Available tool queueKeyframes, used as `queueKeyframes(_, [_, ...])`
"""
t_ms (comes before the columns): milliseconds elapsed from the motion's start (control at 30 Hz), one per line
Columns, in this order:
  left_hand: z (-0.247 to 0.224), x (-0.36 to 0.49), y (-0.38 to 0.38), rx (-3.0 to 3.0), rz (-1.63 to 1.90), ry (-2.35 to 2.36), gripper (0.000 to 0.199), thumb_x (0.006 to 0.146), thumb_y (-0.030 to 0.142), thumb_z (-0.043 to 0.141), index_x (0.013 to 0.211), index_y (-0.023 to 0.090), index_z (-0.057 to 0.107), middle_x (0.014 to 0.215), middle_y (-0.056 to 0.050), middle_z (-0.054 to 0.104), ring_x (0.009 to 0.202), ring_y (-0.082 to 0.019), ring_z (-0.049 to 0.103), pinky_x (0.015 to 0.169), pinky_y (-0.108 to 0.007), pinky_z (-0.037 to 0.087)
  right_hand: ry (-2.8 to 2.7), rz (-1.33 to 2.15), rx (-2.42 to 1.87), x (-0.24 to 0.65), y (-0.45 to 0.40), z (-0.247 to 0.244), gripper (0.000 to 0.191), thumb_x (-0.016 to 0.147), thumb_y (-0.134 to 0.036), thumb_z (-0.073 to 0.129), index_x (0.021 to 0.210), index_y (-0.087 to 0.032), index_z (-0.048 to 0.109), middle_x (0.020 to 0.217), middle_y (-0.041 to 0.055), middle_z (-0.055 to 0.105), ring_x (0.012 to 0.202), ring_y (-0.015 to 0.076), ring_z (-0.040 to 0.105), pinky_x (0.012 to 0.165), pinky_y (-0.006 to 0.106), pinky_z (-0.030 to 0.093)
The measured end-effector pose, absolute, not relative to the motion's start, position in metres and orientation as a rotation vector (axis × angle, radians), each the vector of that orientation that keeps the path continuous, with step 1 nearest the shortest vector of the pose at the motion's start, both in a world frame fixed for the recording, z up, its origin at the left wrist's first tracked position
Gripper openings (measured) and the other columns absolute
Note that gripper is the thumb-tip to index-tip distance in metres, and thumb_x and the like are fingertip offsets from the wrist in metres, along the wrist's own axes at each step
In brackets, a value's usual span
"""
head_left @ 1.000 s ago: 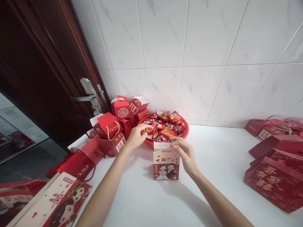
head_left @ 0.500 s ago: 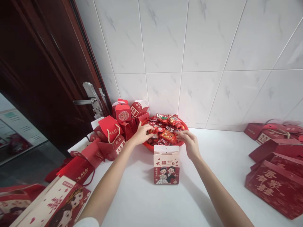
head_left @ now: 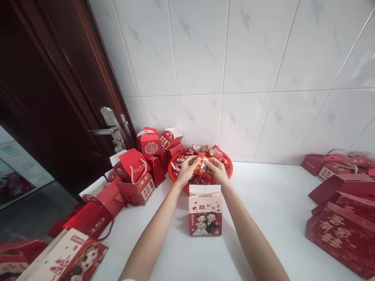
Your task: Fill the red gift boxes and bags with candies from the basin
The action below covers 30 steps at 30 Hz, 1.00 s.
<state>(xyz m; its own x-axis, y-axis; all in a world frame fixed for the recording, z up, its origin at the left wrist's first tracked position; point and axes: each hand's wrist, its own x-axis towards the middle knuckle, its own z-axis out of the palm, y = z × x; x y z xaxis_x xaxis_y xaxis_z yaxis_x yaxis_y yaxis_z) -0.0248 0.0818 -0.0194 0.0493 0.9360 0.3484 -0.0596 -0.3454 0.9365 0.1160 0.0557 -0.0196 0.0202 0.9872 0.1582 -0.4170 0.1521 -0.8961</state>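
Observation:
A red basin (head_left: 230, 170) full of wrapped candies (head_left: 215, 151) stands against the wall. Over it, my left hand (head_left: 189, 168) and my right hand (head_left: 217, 170) come close together, both closed on a red candy packet (head_left: 202, 167) held between them. Fingertips cover part of the packet. In front of the basin a small cream-and-red gift box (head_left: 205, 216) stands upright, printed with a cartoon couple. Its top flaps are raised; the inside cannot be seen.
Several red gift boxes (head_left: 140, 181) crowd the left side beside a dark door (head_left: 58, 78) with a metal handle. More dark red boxes (head_left: 341, 234) line the right side of the white table (head_left: 263, 207). Behind is a tiled wall (head_left: 202, 58).
My hands have moved inward from the basin's two sides and now meet over the candies, with a red candy packet between them. The view has shifted slightly.

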Motion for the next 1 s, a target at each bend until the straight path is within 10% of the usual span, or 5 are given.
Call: queueKeyframes(1000, [-0.019,-0.029,0.075,1.327,1.378,0.858,0.055,0.068,0.068,0.077,0.087,0.016,0.075,0.085,-0.005,0.074,0.083,-0.022,0.067,0.076,-0.031,0.053,-0.786,1.164,-0.699,0.116,0.062,-0.033,0.04,0.061,-0.05,0.089,0.079,-0.021,0.068,0.08,0.0016,0.074,0.077,0.024,0.07,0.075,0.038,0.056])
